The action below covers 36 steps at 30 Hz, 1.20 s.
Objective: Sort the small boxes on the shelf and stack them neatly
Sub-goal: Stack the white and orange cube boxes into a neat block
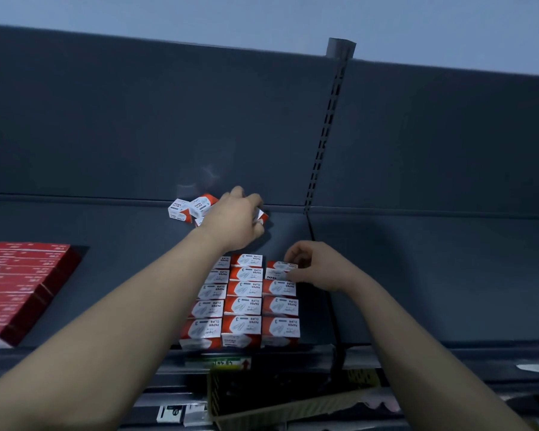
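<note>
Three columns (pixel 246 293) stacked, sorting midway: left hand (pixel 234 219) grips a loose box (pixel 262 216), right hand (pixel 318 265) pinches the right column's rear box (pixel 279 266); next, seat the loose one flush.

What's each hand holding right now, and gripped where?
Left hand grips a loose paper clip box at the back of the shelf, mostly covering it. Right hand pinches the rearmost right-column box at its right end.
</note>
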Motion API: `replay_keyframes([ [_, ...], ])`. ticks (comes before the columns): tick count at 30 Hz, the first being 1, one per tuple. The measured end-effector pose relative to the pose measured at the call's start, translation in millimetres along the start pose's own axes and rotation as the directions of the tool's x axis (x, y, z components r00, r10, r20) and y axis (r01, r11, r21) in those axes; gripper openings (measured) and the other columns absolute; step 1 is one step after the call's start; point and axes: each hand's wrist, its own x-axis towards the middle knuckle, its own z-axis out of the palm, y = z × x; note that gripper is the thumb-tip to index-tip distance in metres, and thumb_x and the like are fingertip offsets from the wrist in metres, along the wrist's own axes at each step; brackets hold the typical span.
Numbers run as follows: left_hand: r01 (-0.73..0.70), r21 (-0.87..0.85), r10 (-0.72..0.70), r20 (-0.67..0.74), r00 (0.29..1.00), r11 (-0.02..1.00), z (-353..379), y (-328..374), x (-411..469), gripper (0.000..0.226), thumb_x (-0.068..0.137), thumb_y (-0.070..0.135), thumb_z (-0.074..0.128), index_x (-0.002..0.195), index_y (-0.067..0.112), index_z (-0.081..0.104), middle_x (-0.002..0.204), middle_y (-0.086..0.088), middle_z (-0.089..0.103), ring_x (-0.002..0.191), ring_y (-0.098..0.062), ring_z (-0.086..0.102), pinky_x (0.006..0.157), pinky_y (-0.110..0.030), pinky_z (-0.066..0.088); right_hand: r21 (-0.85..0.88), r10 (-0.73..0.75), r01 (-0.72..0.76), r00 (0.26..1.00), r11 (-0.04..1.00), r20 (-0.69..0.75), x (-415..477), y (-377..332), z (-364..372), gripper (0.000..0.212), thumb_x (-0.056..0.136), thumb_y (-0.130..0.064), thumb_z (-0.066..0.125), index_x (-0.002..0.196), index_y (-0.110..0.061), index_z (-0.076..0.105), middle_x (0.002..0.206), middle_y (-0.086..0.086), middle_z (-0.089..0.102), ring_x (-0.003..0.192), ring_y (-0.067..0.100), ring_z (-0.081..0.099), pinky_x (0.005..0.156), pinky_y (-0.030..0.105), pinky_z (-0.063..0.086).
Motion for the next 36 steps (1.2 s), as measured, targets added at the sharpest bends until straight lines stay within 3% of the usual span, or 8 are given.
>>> replay_keyframes([
  [4,-0.015,-0.019,0.015,-0.021,1.0,1.0,-5.8,2.4,-15.0,0.056,0.086,0.033,0.056,0.139,0.025,0.037,0.122,-0.01,0.043,0.11,-0.028,0.049,0.087,-0.04,0.05,0.024,0.007,-0.006,1.0,1.0,-0.021,-9.0,-3.6,3.2,0.01,0.083,-0.016,0.067,0.092,-0.019,0.066,0.093,-0.003,0.07,0.089,0.014,0.067,0.083,0.035,0.055],
  [8,0.004,-0.16,-0.008,-0.02,1.0,0.987,-10.7,6.9,-28.0,0.047,0.088,0.032,0.057,0.133,0.028,0.044,0.119,-0.005,0.039,0.101,-0.023,0.054,0.09,-0.038,0.051,0.028,0.034,-0.034,0.999,0.999,-0.03,-12.1,-5.3,7.4,0.01,0.084,-0.015,0.065,0.093,-0.02,0.067,0.093,-0.004,0.07,0.091,0.017,0.066,0.083,0.035,0.054],
  [14,-0.035,-0.343,0.024,-0.039,0.999,0.939,-14.1,7.7,-41.9,0.032,0.089,0.031,0.064,0.116,0.023,0.048,0.108,0.002,0.047,0.079,-0.006,0.053,0.072,-0.02,0.041,0.097,0.019,0.007,0.964,0.995,-0.264,-13.5,-10.1,8.1,0.037,0.087,-0.016,0.065,0.122,-0.023,0.056,0.111,-0.008,0.061,0.099,0.006,0.059,0.069,0.019,0.046],
  [17,-0.047,-0.367,0.028,-0.059,0.998,0.929,-14.0,11.1,-44.1,0.026,0.089,0.037,0.062,0.106,0.022,0.047,0.092,0.004,0.054,0.076,-0.008,0.049,0.061,-0.019,0.035,0.142,-0.048,0.096,0.95,0.985,-0.31,-12.5,-18.0,6.8,0.055,0.082,-0.015,0.071,0.132,-0.023,0.05,0.119,-0.008,0.058,0.107,0.007,0.056,0.085,0.02,0.046],
  [20,-0.016,-0.395,0.014,-0.007,1.0,0.919,-13.7,15.3,-45.4,0.026,0.092,0.041,0.055,0.106,0.021,0.047,0.086,0.008,0.055,0.076,-0.007,0.051,0.059,-0.021,0.037,0.193,-0.122,0.191,0.94,0.963,-0.32,-12.5,-29.7,6.6,0.04,0.081,-0.01,0.071,0.118,-0.022,0.061,0.11,-0.006,0.066,0.1,0.008,0.063,0.09,0.026,0.051],
  [25,-0.027,-0.304,0.036,0.024,0.999,0.952,-12.6,10.4,-46.3,0.029,0.1,0.038,0.038,0.111,0.016,0.054,0.099,-0.001,0.063,0.088,-0.016,0.057,0.071,-0.031,0.047,0.181,-0.155,0.216,0.94,0.959,-0.304,-14.7,-33.6,3.6,0.024,0.086,-0.009,0.064,0.109,-0.016,0.065,0.094,-0.006,0.07,0.079,0.0,0.065,0.066,0.009,0.046],
  [29,0.017,-0.172,-0.017,0.0,1.0,0.985,-9.9,0.9,-45.7,0.032,0.101,0.023,0.036,0.125,0.012,0.054,0.121,-0.008,0.06,0.105,-0.024,0.057,0.087,-0.036,0.05,0.113,-0.085,0.118,0.96,0.986,-0.267,-13.1,-25.7,-1.7,0.02,0.089,-0.011,0.062,0.107,-0.017,0.065,0.097,-0.005,0.069,0.09,0.007,0.064,0.071,0.019,0.047],
  [36,0.173,-0.007,-0.173,-0.024,0.985,0.985,5.3,-22.6,-36.6,0.028,0.094,0.015,0.047,0.119,0.012,0.057,0.117,-0.011,0.059,0.101,-0.028,0.055,0.08,-0.039,0.052,-0.021,-0.005,0.002,0.987,1.0,-0.162,-4.0,-9.7,-2.7,0.016,0.089,-0.018,0.063,0.104,-0.025,0.064,0.1,-0.008,0.067,0.094,0.01,0.063,0.078,0.028,0.053],
])
